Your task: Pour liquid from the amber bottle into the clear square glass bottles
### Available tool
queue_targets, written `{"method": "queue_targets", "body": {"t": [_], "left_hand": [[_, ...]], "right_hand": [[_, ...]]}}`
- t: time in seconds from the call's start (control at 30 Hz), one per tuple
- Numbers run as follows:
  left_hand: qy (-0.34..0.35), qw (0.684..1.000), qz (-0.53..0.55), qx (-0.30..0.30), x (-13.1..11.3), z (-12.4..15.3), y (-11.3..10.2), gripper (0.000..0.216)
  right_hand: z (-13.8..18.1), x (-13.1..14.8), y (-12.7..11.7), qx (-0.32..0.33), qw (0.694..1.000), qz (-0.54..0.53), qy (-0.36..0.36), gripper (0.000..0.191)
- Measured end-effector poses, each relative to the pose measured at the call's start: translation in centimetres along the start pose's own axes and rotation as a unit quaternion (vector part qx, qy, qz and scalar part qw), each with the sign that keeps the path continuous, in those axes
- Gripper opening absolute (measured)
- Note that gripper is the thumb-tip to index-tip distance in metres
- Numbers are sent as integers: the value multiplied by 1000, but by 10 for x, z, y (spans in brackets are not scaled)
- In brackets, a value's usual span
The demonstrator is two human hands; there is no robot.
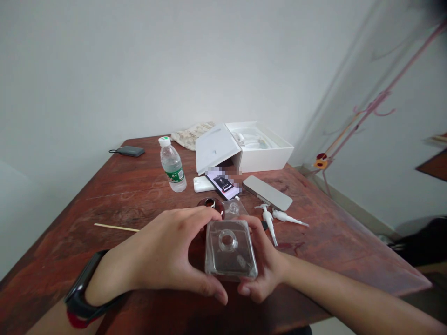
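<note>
Resting across the lower part of the view is a reddish wooden desk [115, 195], seen from above by a person seated at its near edge. Toward the far side from the person's hands sits an open white box [268, 156] with its lid [214, 148] leaning against it. Nearer than the box, a flat silver case [268, 192] lies slanted, with a phone [224, 183] and a small white block [202, 184] to its left. Left of those stands a plastic water bottle [172, 164], upright and capped. A thin wooden stick [115, 227] lies flat, well left of the hands.

Both hands meet at the near middle of the desk around a clear square container [230, 250], which has a round opening in its upper face. The left hand [167, 253] wraps the container's left side, thumb along the near edge and fingers over the far edge. The right hand [263, 260] cups its right side, thumb curled at the near corner. Both hands grasp the container, one on each side, so neither is nearer. A black band [82, 288] circles the left wrist.

Just beyond the container are a dark round object [211, 203] and a small clear piece [233, 209]. Two white pump nozzles [275, 218] lie to the container's right.
</note>
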State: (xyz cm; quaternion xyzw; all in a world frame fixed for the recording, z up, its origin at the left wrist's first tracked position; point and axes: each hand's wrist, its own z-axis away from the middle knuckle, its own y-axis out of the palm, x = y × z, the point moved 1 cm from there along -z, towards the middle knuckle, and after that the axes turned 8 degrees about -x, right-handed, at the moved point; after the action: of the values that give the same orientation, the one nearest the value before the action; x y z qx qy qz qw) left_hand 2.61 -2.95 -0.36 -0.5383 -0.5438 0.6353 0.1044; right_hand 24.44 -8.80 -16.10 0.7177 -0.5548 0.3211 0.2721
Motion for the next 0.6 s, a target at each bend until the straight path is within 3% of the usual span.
{"method": "queue_targets", "body": {"t": [0.2, 0.4, 0.6], "left_hand": [[20, 999, 3, -41, -1, -3, 5, 59], [6, 999, 12, -44, 4, -7, 8, 53], [-3, 998, 10, -60, 4, -9, 8, 55]], "right_hand": [[-1, 4, -3, -9, 1000, 21, 10, 101], [-1, 6, -11, -12, 994, 106, 17, 102], [-10, 15, -12, 4, 996, 90, 11, 104]]}}
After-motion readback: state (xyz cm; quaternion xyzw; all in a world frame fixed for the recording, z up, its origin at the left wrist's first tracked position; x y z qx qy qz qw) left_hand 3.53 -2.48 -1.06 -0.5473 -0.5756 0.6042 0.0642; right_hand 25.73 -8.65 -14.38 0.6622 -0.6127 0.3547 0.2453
